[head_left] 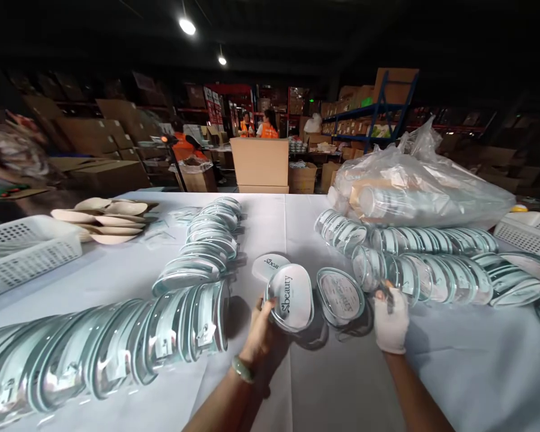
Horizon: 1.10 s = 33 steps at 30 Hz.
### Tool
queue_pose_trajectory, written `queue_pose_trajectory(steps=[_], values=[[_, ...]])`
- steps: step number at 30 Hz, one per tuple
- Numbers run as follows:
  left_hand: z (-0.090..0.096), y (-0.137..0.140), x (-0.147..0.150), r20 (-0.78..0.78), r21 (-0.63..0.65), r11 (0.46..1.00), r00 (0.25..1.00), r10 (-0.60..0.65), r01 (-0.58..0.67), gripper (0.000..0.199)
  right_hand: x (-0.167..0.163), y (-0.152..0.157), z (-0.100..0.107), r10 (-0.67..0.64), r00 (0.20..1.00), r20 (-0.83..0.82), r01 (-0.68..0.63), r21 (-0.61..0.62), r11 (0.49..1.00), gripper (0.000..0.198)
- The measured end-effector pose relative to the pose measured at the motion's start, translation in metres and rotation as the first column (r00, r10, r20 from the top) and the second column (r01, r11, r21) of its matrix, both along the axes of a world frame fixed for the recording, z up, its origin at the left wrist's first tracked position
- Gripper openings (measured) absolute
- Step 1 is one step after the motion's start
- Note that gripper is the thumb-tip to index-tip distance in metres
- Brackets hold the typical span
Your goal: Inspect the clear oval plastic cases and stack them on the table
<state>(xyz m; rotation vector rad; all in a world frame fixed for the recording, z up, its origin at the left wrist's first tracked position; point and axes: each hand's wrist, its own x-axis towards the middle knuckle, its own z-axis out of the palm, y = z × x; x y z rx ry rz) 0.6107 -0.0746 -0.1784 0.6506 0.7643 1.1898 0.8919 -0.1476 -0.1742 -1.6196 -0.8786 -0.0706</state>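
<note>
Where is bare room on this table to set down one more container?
Bare cloth lies beyond the printed oval, between the left container column and the plastic bag. Another patch lies this side of the held container, between the forearms. Crowded: front left, with the container row; right, with packed rows.

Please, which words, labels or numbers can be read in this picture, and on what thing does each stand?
"beauty", after a stylised mark: container in the left hand.
"beau", cut off, after a similar mark: card behind it.
Too small or blurred: print on the second container and the stacked containers.
</note>
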Motion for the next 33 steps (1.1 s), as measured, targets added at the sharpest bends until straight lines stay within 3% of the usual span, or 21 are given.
queue_pose_trajectory(steps=[2,5,8,11,14,20,24,26,28,31,33], values=[[0.006,0.001,-0.006,0.023,0.050,0.999,1.000,0.008,-0.010,0.065,-0.025,-0.012,0.005,0.083,0.959,0.272,-0.107,0.074,0.991,0.064],[0.012,-0.004,-0.009,0.077,0.081,0.995,0.995,-0.062,0.056,0.075,-0.072,-0.023,0.002,0.285,0.726,0.626,-0.397,0.042,0.917,0.088],[0.012,-0.014,-0.005,0.118,0.065,0.983,0.976,-0.180,0.174,0.070,-0.106,-0.023,-0.006,0.249,0.582,0.774,-0.442,0.044,0.896,0.105],[0.007,-0.020,0.000,0.128,0.067,0.960,0.952,-0.278,0.271,0.055,-0.117,-0.019,-0.011,0.177,0.588,0.789,-0.369,0.066,0.927,0.092],[0.002,-0.021,0.000,0.126,0.076,0.946,0.938,-0.323,0.315,0.049,-0.115,-0.020,-0.008,0.206,0.602,0.772,-0.394,0.063,0.917,0.081],[-0.010,-0.016,0.000,0.190,0.143,0.940,0.924,-0.333,0.309,0.083,-0.111,-0.022,-0.003,0.208,0.683,0.700,-0.365,0.081,0.927,0.076],[-0.012,-0.018,0.001,0.281,0.218,0.913,0.874,-0.396,0.343,0.083,-0.110,-0.023,0.001,0.173,0.634,0.754,-0.361,0.090,0.928,0.066],[-0.011,-0.020,0.003,0.278,0.242,0.909,0.874,-0.399,0.338,0.086,-0.111,-0.027,0.008,0.182,0.530,0.828,-0.335,0.008,0.942,0.059],[-0.009,-0.024,0.006,0.238,0.223,0.919,0.896,-0.376,0.326,0.086,-0.115,-0.032,0.019,0.285,0.389,0.876,-0.291,-0.177,0.940,0.061],[-0.008,-0.027,0.010,0.154,0.196,0.929,0.926,-0.345,0.313,0.086,-0.122,-0.028,0.039,0.543,0.242,0.804,-0.272,-0.481,0.833,0.061],[-0.008,-0.028,0.011,0.104,0.220,0.932,0.943,-0.318,0.289,0.083,-0.123,-0.011,0.055,0.672,0.209,0.710,-0.289,-0.612,0.736,0.055]])
